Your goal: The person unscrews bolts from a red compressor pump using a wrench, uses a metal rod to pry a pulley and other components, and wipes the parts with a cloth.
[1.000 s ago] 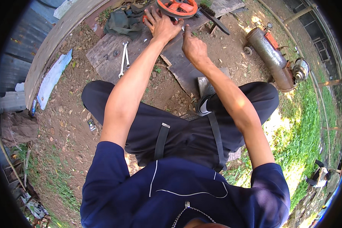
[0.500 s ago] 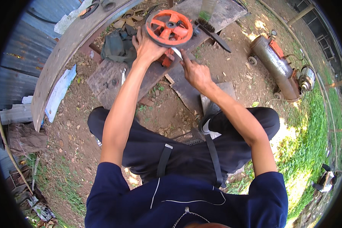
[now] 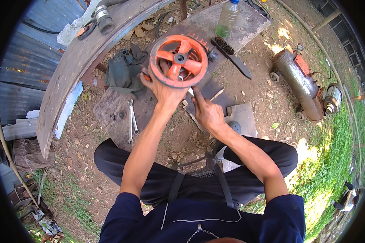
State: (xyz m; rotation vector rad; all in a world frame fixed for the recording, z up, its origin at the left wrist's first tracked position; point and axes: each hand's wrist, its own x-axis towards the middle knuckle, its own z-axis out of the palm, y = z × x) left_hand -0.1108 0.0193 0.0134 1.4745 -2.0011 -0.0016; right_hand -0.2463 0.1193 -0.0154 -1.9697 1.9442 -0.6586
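An orange spoked pulley wheel (image 3: 185, 47) with a dark rim faces up over the low wooden bench. Orange fins (image 3: 198, 39) of a machine body show behind it; most of that body is hidden. My left hand (image 3: 166, 89) is closed around the wheel's near left side, with some fingers behind the spokes. At the near right rim, my right hand (image 3: 209, 113) is closed on a thin pale metal blade (image 3: 191, 91). Only a short piece of the blade shows, close under the rim, and I cannot tell whether it touches.
On the bench (image 3: 251, 20) are a bottle with green liquid (image 3: 226, 20), a wire brush (image 3: 233, 56), wrenches (image 3: 132, 121) and a dark cloth (image 3: 123, 71). A curved board (image 3: 65, 73) runs along the left. A rusty tank (image 3: 298, 83) stands at right.
The wheel has tilted and shifted nearer to me, with my left hand moving along. My right hand has come slightly lower, still with the blade. The wrenches now show fully.
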